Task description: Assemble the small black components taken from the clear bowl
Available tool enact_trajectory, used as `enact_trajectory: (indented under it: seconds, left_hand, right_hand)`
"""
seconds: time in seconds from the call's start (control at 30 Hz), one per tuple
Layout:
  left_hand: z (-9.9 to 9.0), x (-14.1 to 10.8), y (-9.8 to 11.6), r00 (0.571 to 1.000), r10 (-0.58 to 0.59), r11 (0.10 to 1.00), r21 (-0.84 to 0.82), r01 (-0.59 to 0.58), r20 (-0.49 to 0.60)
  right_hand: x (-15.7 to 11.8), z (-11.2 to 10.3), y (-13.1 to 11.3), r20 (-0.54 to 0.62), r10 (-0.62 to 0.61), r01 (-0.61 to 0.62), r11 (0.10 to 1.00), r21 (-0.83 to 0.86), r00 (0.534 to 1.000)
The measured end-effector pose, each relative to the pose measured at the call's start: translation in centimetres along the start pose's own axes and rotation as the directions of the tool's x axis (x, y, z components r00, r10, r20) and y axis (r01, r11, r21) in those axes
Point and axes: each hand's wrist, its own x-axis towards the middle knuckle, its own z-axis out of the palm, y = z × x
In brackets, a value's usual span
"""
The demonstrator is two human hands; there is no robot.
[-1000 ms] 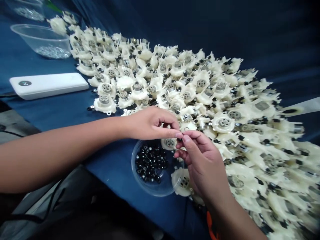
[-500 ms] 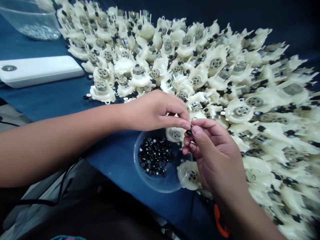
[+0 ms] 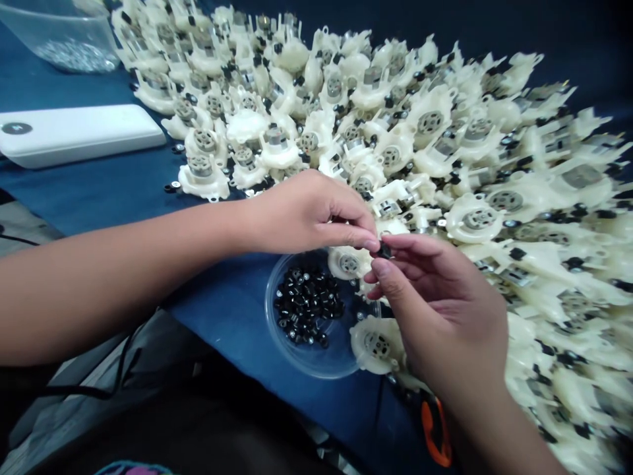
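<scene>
A small black part [image 3: 384, 250] is pinched between the fingertips of both hands. My left hand [image 3: 316, 214] reaches in from the left, thumb and forefinger closed on one side of the part. From the right, my right hand [image 3: 440, 297] grips its other side with thumb and forefinger, the remaining fingers curled. Just below my left hand, a clear round tub [image 3: 316, 369] holds many glossy black pieces [image 3: 309, 303], some with silvery spots. Cream plastic housings with motors [image 3: 477, 218] lie heaped behind and around both hands.
A white power bank [image 3: 82, 135] lies at the left on the blue cloth [image 3: 237, 310]. Behind it stands a clear container [image 3: 64, 30] with small shiny metal pieces. An orange-handled tool [image 3: 436, 432] is partly hidden by my right forearm.
My right hand has turned and opened its palm somewhat, and its thumb has shifted lower. The black part sits slightly higher and farther right, still between the fingertips.
</scene>
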Motion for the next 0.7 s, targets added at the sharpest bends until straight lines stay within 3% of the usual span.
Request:
enact_trajectory:
  seconds: [0.17,0.43,0.7]
  left_hand:
    - [-0.1,-0.1,-0.2,0.999,-0.005,1.0,0.023,0.004,0.036]
    - [0.2,-0.2,-0.6,0.996,0.044,0.996,0.068,-0.049,0.079]
    - [0.2,-0.4,-0.7,0.994,0.093,0.995,0.02,-0.094,0.059]
  right_hand:
    - [0.4,-0.6,0.8,0.021,-0.231,0.227,0.928,-0.296,0.973]
    - [1.1,-1.0,0.3,0.142,-0.171,0.212,0.911,-0.355,0.975]
    - [1.2,-0.6,0.4,0.176,-0.276,0.324,0.867,-0.378,0.945]
